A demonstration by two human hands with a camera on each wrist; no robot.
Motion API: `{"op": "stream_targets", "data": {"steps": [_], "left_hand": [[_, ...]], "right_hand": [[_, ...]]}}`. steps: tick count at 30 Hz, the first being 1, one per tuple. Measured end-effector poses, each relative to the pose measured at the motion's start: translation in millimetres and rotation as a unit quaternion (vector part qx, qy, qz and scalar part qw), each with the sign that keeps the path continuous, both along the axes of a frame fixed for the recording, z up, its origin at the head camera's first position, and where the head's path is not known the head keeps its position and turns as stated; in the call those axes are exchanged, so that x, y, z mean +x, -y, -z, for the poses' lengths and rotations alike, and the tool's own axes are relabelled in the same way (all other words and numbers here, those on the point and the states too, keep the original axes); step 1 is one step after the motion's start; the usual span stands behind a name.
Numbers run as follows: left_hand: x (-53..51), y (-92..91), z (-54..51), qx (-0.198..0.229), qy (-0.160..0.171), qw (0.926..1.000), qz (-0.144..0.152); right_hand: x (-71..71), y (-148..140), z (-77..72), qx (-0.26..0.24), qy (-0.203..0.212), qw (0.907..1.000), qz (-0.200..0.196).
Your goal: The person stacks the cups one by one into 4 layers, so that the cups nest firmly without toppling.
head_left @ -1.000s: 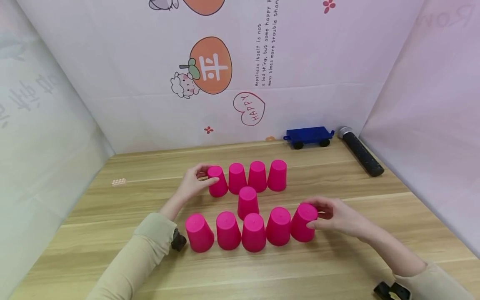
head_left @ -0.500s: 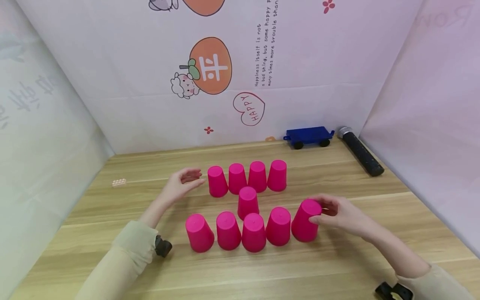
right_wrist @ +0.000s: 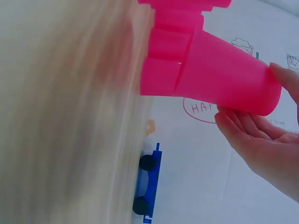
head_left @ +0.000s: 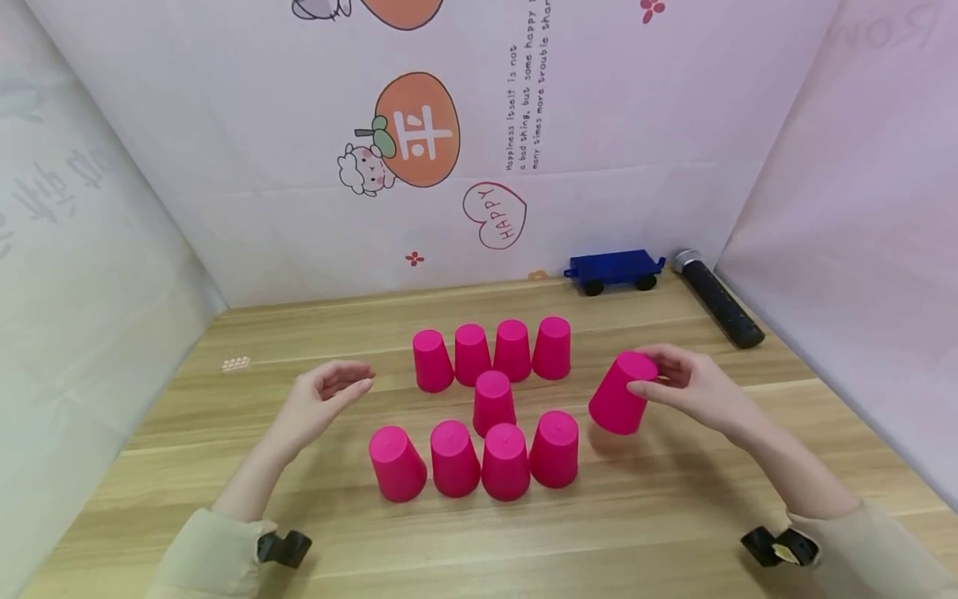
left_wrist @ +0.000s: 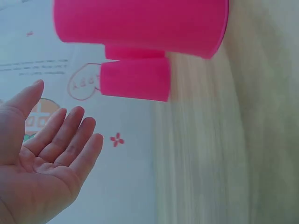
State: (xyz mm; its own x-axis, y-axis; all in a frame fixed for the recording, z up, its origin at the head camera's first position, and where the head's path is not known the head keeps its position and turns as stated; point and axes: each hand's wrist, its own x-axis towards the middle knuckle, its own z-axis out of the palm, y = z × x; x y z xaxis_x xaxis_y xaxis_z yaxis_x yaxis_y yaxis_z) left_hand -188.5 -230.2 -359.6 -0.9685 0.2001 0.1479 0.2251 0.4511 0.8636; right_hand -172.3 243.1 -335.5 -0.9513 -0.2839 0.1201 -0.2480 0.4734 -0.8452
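Note:
My right hand point(head_left: 692, 389) pinches a pink cup point(head_left: 623, 394) near its narrow top and holds it tilted, clear of the table. In the right wrist view the thumb and fingers of that hand point(right_wrist: 264, 135) lie on either side of the cup point(right_wrist: 229, 74). My left hand point(head_left: 318, 403) hovers left of the cups, holding nothing, fingers loosely bent; in the left wrist view its palm point(left_wrist: 51, 163) is bare. Upside-down pink cups stand in a back row point(head_left: 471, 356) and a front row point(head_left: 454, 459), with a single cup point(head_left: 494, 404) between the rows.
A blue toy wagon point(head_left: 615, 269) and a black microphone point(head_left: 720, 301) lie at the back right, by the cloth wall point(head_left: 599, 108). A small pale dotted patch point(head_left: 236, 364) shows on the table point(head_left: 449, 557) at the left.
My left hand has let go of the leftmost back cup and moved left, toward me. My right hand has lifted the rightmost front cup off the table and carried it back, slightly right.

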Motion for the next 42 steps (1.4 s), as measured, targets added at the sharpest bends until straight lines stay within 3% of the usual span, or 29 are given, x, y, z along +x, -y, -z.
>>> {"op": "stream_targets", "data": {"steps": [8,17,24,28,33,42], "left_hand": [[29.8,3.2,-5.5,0.008,-0.024,0.9995,-0.019],[51.6,-9.5,-1.3,0.028,-0.053,0.998,-0.019],[61.0,-12.0,-2.6,0.02,-0.051,0.9981,-0.026],[64.8,-13.9,-1.9,-0.007,-0.054,0.9978,-0.038],[67.3,-17.4,0.8,-0.022,-0.047,0.997,-0.058],[74.4,-27.6,3.6,-0.007,-0.013,0.9989,-0.045]], "right_hand": [[-22.2,12,-9.6,-0.019,-0.028,0.9978,0.056],[-52.0,37,-14.2,-0.053,-0.079,0.9911,0.093],[-75.7,59,-15.4,-0.048,-0.12,0.9863,0.102],[-87.1,73,-15.4,-0.055,-0.132,0.9848,0.099],[-92.8,90,-18.4,-0.059,-0.131,0.9858,0.087],[-106.8,102,-10.3,-0.069,-0.139,0.985,0.076]]}}
